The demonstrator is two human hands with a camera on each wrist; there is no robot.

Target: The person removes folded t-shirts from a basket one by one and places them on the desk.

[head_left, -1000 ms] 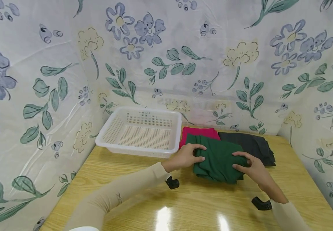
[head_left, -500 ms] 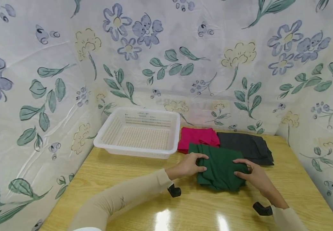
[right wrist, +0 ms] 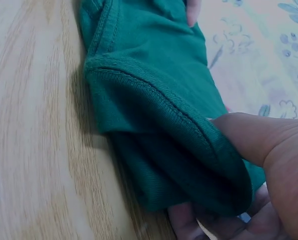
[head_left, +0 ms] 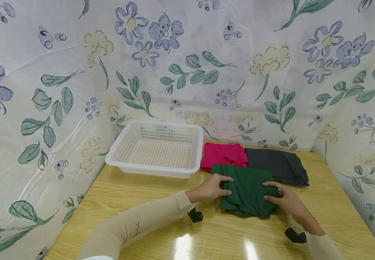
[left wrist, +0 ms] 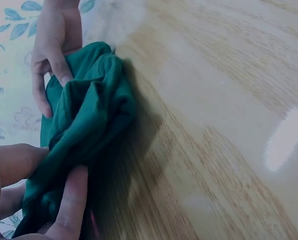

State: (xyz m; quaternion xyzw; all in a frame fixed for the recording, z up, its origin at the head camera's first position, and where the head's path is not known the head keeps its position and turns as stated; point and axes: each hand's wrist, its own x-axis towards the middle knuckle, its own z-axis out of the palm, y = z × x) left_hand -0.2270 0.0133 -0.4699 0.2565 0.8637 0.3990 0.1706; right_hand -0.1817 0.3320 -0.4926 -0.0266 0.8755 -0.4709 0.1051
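Note:
A folded green garment (head_left: 247, 189) with stitched hems lies between both hands, just in front of two other folded cloths. My left hand (head_left: 209, 187) grips its left edge, thumb and fingers on either side of the fabric. At the opposite edge my right hand (head_left: 288, 200) pinches the layers. In the right wrist view, the thumb of the right hand (right wrist: 264, 150) lies over a curved hem (right wrist: 164, 100), with fingers beneath. The left wrist view has the bunched green fabric (left wrist: 89, 110) between the left fingers (left wrist: 71, 200), slightly off the wooden table.
A white perforated plastic basket (head_left: 155, 171) stands at the back left of the wooden table (head_left: 148, 231). A folded pink cloth (head_left: 220, 155) and a folded dark grey cloth (head_left: 276, 164) lie behind the green one. Floral sheeting (head_left: 187, 94) hangs behind and at the sides.
Both hands have drawn the green garment toward the front of the table, away from the pink and grey cloths, so more of the pink one shows. Over the last half second little moves.

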